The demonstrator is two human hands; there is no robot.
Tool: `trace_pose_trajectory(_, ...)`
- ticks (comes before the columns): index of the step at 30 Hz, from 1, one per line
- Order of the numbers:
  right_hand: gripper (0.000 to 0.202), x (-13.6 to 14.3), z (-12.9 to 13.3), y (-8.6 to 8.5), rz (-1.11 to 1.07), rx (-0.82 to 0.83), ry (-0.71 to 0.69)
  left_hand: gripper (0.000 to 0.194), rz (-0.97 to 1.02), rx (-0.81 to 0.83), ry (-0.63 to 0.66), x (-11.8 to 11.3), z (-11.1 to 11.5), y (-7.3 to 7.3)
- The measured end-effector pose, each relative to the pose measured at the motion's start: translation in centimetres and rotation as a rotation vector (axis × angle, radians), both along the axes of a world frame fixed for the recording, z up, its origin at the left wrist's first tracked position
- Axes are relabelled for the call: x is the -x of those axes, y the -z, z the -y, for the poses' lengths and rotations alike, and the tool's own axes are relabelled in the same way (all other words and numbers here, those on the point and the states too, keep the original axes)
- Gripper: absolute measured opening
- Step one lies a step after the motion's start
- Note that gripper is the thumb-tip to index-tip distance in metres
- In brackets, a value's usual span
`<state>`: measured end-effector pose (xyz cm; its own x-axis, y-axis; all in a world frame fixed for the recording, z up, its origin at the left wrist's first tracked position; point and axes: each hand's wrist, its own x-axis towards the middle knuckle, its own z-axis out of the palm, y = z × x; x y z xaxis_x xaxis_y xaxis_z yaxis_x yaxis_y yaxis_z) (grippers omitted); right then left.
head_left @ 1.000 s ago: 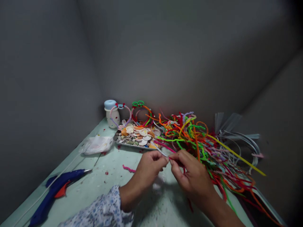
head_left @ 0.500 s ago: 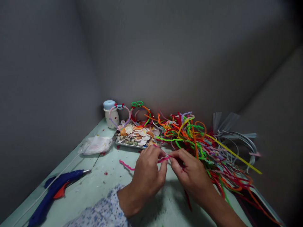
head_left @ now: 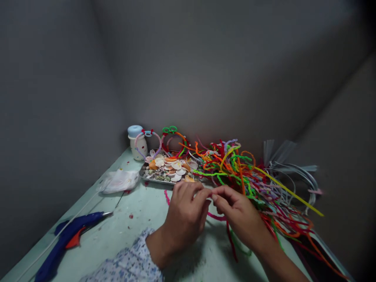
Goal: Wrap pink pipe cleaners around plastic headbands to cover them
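Both hands meet over the middle of the table, fingertips nearly touching. Between them is a bright pink pipe cleaner (head_left: 216,216), one end sticking out behind my left hand and a curved length hanging below the fingers. My left hand (head_left: 184,219) is closed, pinching the pipe cleaner with its back toward me. My right hand (head_left: 239,215) pinches at the same spot with thumb and forefinger. Exactly where they grip is hidden by the fingers. A dark red pipe cleaner (head_left: 231,243) and a green strand lie below my right hand.
A metal tray (head_left: 160,181) of seashells (head_left: 176,166) stands behind my hands, with pipe-cleaner hoops (head_left: 161,141) and a lidded jar (head_left: 138,147) nearby. Tangled pipe cleaners (head_left: 243,168) and coiled wire (head_left: 314,188) fill the right. A blue glue gun (head_left: 69,239) and plastic bag (head_left: 122,181) lie left.
My left hand has turned, its fingers rolling over toward my right fingertips. The pink pipe cleaner's free end has swung upright behind it, and a pink curve now shows beneath the fingers.
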<state>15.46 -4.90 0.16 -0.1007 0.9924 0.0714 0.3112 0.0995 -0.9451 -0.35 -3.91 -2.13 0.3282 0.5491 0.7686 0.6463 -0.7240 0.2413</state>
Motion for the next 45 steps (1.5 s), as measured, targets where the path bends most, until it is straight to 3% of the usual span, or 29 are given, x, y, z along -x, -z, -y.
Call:
trace_pose_trajectory(3, 0.021, 0.2, 0.1, 0.0, 0.031, 0.003, -0.014, 0.012, -0.031, -0.035, 0.015, 0.1, -0.2, -0.1)
trace_pose_trajectory(14, 0.021, -0.8, -0.2, 0.4, 0.103, 0.078, -0.094, 0.016, -0.226, -0.024, 0.031, 0.5, -0.7, 0.0)
trace_pose_trajectory(20, 0.019, -0.7, -0.3, 0.7, 0.297, -0.026, -0.03, 0.012, -0.364, 0.015, 0.016, 0.6, -0.9, 0.0)
trace_pose_trajectory(28, 0.018, -0.9, -0.1, 0.4, 0.476, -0.166, -0.077, 0.013, -0.505, -0.005, 0.042, 0.7, -0.8, -0.6)
trace_pose_trajectory(40, 0.015, -1.3, 0.1, 0.1, 0.414, -0.121, -0.162, 0.015, -0.591, 0.022, 0.127, 1.2, -0.9, -1.6)
trace_pose_trajectory(45, 0.013, -1.4, 0.3, -0.3, 0.439, -0.086, -0.189, 0.013, -0.558, 0.119, 0.185, 1.6, -1.0, -2.0)
